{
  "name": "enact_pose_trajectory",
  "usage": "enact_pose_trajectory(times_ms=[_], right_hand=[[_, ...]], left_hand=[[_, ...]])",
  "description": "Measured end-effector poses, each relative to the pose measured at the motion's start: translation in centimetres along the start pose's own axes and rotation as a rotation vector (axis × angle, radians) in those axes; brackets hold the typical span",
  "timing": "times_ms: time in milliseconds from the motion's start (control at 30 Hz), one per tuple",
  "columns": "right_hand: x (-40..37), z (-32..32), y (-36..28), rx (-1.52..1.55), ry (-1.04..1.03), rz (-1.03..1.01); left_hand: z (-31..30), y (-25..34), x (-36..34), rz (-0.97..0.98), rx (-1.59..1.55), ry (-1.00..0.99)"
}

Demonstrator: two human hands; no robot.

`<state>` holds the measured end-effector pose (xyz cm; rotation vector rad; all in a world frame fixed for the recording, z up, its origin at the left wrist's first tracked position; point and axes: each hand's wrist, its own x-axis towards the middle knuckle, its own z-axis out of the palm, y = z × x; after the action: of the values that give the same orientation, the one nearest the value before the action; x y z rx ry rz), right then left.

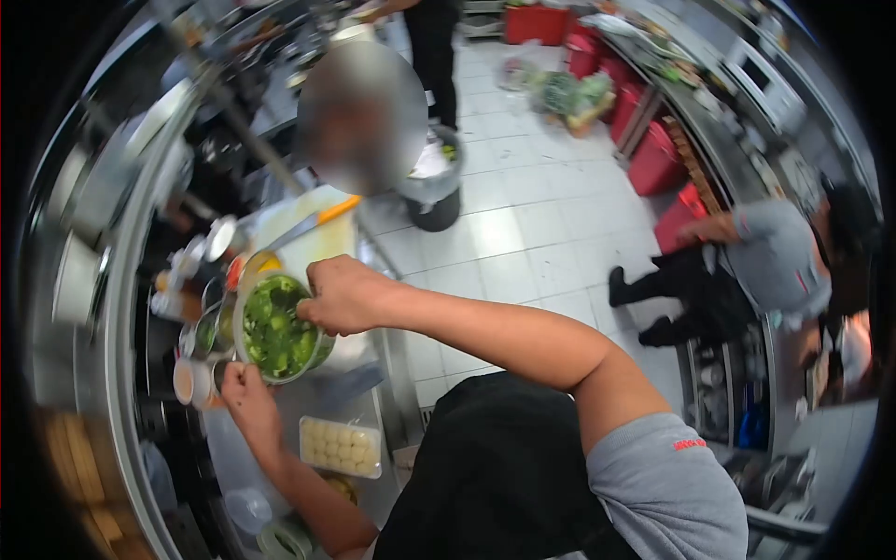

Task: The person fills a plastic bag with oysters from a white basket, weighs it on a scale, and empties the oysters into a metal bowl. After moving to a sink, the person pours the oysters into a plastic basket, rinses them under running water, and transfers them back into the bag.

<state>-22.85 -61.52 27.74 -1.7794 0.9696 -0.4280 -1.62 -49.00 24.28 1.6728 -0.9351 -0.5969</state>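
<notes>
A clear round tub full of chopped green leaves in liquid is between my hands over the steel counter. My right hand is closed at the tub's right rim, its fingertips bent over the edge. At the near left rim, my left hand is closed on the tub, with some fingers hidden. Beyond the tub, a knife with an orange handle lies on a white cutting board. Nearer me sits a clear-wrapped tray of round pale balls.
Several small containers line the counter's left side under a steel shelf. A grey bin stands past the board beside a person with a blurred head. Another person in grey is at the right. Red bins stand under the far counter.
</notes>
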Motion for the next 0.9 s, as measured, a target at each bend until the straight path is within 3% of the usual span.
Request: enact_pose_trajectory(times_ms=[67,200,433,533,633,700,900], right_hand=[[-2.8,-3.4,2.5,-0.054,0.149,-0.071],[-9.5,-8.7,8.3,-0.088,0.439,-0.086],[-23.7,-12.4,20.3,-0.015,0.869,0.183],[-31.1,-12.2,23.7,0.029,1.033,0.337],[-37.8,-11.9,26.8,0.064,1.174,0.522],[-41.8,-11.1,28.5,0.468,1.341,0.577],[-53.1,-9.9,34.2,0.566,1.778,0.673]], left_hand=[[4.0,0.9,0.3,0.098,0.089,-0.125],[13.8,4.4,-2.0,0.043,-0.037,-0.249],[30.5,2.6,-8.0,0.3,0.083,-0.723],[37.3,2.0,-12.9,0.381,0.121,-0.927],[44.2,0.3,-17.6,0.385,-0.039,-1.213],[48.1,1.6,-22.0,0.437,0.018,-1.329],[60.1,2.8,-36.0,0.65,-0.041,-1.658]])
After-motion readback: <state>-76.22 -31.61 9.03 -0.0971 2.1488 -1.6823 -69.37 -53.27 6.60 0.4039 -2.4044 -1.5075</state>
